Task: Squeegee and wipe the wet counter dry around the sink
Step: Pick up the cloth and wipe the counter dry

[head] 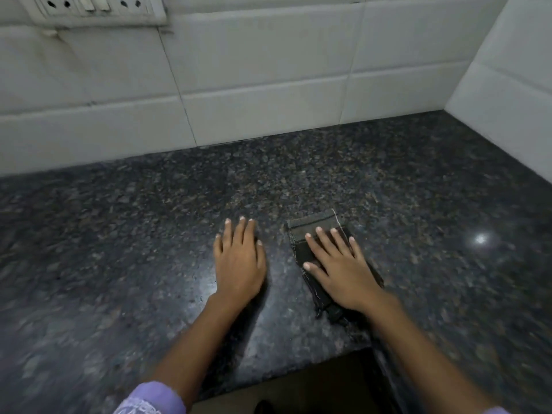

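Both hands lay flat on the dark speckled granite counter (pixel 149 234), fingers straight and gripping nothing. On the right, the right hand (pixel 337 264) pressed palm-down on a dark folded cloth with a paler grey hemmed edge (pixel 313 227), its fingers spread a little and pointing toward 11 o'clock; the thumb reached out to the cloth's left side at about 9 o'clock from the palm. That cloth lay directly under the hand, its hemmed end showing past the fingertips at 12 o'clock and its frayed near end poking out beneath the wrist at 6 o'clock, close to the counter's front edge. Just beside it, at 9 o'clock, the left hand (pixel 239 261) rested bare on the stone, fingers together and pointing to 12 o'clock, apart from the cloth with a strip of granite between them. Each forearm ran back toward 6 o'clock, and a lilac sleeve cuff (pixel 149 398) showed at the bottom left. A bright spot of reflected light (pixel 480 239) sat on the counter at 3 o'clock from the right hand, well apart from it, and a duller sheen lay near the left wrist. Beyond the hands, at 12 o'clock, white rectangular wall tiles (pixel 268 85) met the counter and turned a corner at 2 o'clock. At 11 o'clock, high on the wall, hung a white switch-and-socket plate (pixel 98 7). Whether the counter was wet could not be told.
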